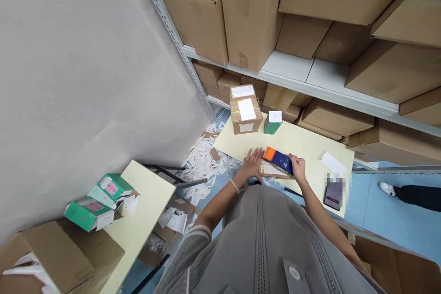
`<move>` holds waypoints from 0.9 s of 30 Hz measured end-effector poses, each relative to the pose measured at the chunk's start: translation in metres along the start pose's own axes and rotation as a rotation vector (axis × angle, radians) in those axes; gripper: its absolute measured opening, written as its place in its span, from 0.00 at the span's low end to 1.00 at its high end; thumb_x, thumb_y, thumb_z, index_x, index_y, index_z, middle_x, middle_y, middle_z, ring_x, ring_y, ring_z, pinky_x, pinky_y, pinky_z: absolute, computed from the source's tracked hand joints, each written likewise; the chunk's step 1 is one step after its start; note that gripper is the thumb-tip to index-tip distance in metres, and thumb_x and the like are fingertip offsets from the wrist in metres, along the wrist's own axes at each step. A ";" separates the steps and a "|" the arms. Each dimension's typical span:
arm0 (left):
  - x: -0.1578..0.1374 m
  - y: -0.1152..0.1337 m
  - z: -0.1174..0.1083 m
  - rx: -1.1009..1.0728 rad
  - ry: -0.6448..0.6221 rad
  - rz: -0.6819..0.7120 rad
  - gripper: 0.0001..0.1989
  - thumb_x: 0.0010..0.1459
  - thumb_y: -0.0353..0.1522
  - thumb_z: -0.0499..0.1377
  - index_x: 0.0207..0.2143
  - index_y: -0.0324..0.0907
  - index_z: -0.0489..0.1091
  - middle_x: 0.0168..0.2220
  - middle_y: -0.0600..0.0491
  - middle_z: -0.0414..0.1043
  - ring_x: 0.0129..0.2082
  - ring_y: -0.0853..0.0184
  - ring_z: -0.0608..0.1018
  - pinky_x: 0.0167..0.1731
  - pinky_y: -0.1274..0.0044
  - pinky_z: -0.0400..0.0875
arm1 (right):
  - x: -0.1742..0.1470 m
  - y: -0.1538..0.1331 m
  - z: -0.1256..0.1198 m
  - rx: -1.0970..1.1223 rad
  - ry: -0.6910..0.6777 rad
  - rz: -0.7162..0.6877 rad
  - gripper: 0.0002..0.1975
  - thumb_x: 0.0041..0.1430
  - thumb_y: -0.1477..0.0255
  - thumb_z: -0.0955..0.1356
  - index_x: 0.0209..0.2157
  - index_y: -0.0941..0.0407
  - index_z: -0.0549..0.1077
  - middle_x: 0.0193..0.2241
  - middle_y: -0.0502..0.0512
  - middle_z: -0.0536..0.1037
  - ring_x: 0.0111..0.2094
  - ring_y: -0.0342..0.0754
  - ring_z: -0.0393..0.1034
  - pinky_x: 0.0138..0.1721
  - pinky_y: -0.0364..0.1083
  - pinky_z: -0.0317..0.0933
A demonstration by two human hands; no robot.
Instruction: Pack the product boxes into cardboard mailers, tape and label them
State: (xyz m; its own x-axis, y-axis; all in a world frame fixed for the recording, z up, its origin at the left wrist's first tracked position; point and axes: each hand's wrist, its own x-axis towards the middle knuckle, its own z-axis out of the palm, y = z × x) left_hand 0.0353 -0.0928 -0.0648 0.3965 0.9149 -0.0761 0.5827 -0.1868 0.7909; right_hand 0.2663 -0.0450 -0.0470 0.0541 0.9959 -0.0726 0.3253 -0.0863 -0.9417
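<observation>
In the head view my right hand (297, 168) is closed around a dark blue and orange tape dispenser (281, 161), gripping its blue end. The dispenser is over a flat cardboard package (275, 174) with a white label, at the table's near edge. My left hand (253, 163) rests beside the orange end with its fingers spread, touching the package's left side. Beyond the hands, a small green box (273, 124) with a white top stands next to taped cardboard boxes (246, 117) bearing white labels. How far the dispenser touches the package is hard to tell.
A white label sheet (332, 163) and a phone (333, 193) lie on the table's (312, 147) right. Shelves (296, 82) of cartons stand behind. Green boxes (90, 211) sit on a left table (148, 188). Paper strips (200, 165) cover the floor. Someone's foot (387, 188) shows at right.
</observation>
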 end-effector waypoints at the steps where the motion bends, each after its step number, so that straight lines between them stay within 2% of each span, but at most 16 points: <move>1: 0.006 0.001 0.003 0.107 -0.041 0.007 0.60 0.38 0.53 0.69 0.66 0.32 0.51 0.70 0.31 0.40 0.71 0.44 0.42 0.65 0.57 0.25 | 0.000 0.000 0.000 0.001 0.004 0.003 0.28 0.52 0.48 0.64 0.12 0.51 0.53 0.13 0.46 0.55 0.21 0.42 0.54 0.25 0.43 0.55; 5: 0.029 0.000 0.004 0.582 -0.171 0.021 0.55 0.44 0.43 0.67 0.67 0.27 0.46 0.69 0.29 0.42 0.70 0.45 0.45 0.65 0.52 0.23 | 0.008 -0.004 -0.006 -0.017 0.053 0.059 0.30 0.52 0.47 0.65 0.12 0.51 0.49 0.12 0.43 0.48 0.18 0.39 0.43 0.20 0.43 0.45; 8: 0.041 -0.007 -0.012 0.744 -0.178 0.068 0.55 0.45 0.39 0.65 0.69 0.30 0.41 0.69 0.32 0.47 0.69 0.48 0.50 0.65 0.51 0.23 | 0.026 -0.014 -0.015 -0.142 -0.002 0.057 0.31 0.52 0.45 0.64 0.12 0.51 0.48 0.12 0.44 0.47 0.18 0.39 0.42 0.20 0.44 0.43; 12: 0.057 -0.016 -0.038 0.789 -0.212 0.130 0.58 0.41 0.38 0.66 0.69 0.30 0.39 0.68 0.34 0.49 0.69 0.48 0.51 0.66 0.54 0.26 | 0.056 -0.039 -0.021 -0.525 -0.148 -0.005 0.32 0.56 0.45 0.60 0.10 0.53 0.55 0.11 0.48 0.56 0.18 0.42 0.52 0.25 0.44 0.48; 15: 0.066 -0.021 -0.046 0.776 -0.252 0.139 0.60 0.39 0.40 0.68 0.68 0.31 0.41 0.68 0.33 0.49 0.68 0.47 0.51 0.66 0.55 0.27 | 0.067 -0.054 -0.021 -0.758 -0.217 -0.039 0.31 0.60 0.48 0.57 0.11 0.54 0.62 0.14 0.52 0.66 0.22 0.47 0.62 0.28 0.44 0.51; 17: 0.068 -0.025 -0.048 0.756 -0.254 0.137 0.60 0.39 0.40 0.69 0.68 0.32 0.41 0.68 0.33 0.49 0.68 0.47 0.51 0.67 0.56 0.27 | 0.068 -0.056 -0.030 -0.835 -0.241 -0.012 0.31 0.62 0.50 0.56 0.14 0.53 0.68 0.18 0.54 0.73 0.27 0.49 0.68 0.29 0.44 0.53; 19: 0.068 -0.029 -0.049 0.739 -0.244 0.129 0.60 0.38 0.39 0.69 0.68 0.32 0.41 0.68 0.33 0.49 0.68 0.47 0.51 0.67 0.56 0.27 | 0.065 -0.048 -0.054 -0.873 -0.225 0.042 0.31 0.62 0.51 0.55 0.17 0.53 0.73 0.22 0.56 0.77 0.30 0.51 0.71 0.30 0.44 0.55; 25: 0.068 -0.036 -0.056 0.753 -0.220 0.131 0.61 0.37 0.35 0.68 0.68 0.31 0.38 0.67 0.33 0.50 0.68 0.49 0.53 0.67 0.56 0.26 | 0.041 -0.011 -0.177 -1.045 -0.089 0.148 0.32 0.62 0.50 0.55 0.25 0.55 0.80 0.28 0.60 0.81 0.33 0.56 0.73 0.31 0.47 0.57; 27: 0.072 -0.035 -0.055 0.775 -0.239 0.141 0.61 0.37 0.35 0.69 0.69 0.33 0.38 0.67 0.34 0.50 0.68 0.48 0.53 0.67 0.56 0.27 | 0.031 -0.007 -0.202 -1.136 -0.102 0.151 0.32 0.63 0.51 0.55 0.26 0.55 0.81 0.28 0.61 0.81 0.33 0.57 0.73 0.31 0.47 0.56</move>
State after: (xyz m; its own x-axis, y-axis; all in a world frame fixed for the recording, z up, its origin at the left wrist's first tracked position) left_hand 0.0042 -0.0009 -0.0645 0.5915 0.7801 -0.2039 0.8062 -0.5681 0.1656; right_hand 0.4559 -0.0188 0.0238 0.1049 0.9665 -0.2343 0.9881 -0.1279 -0.0851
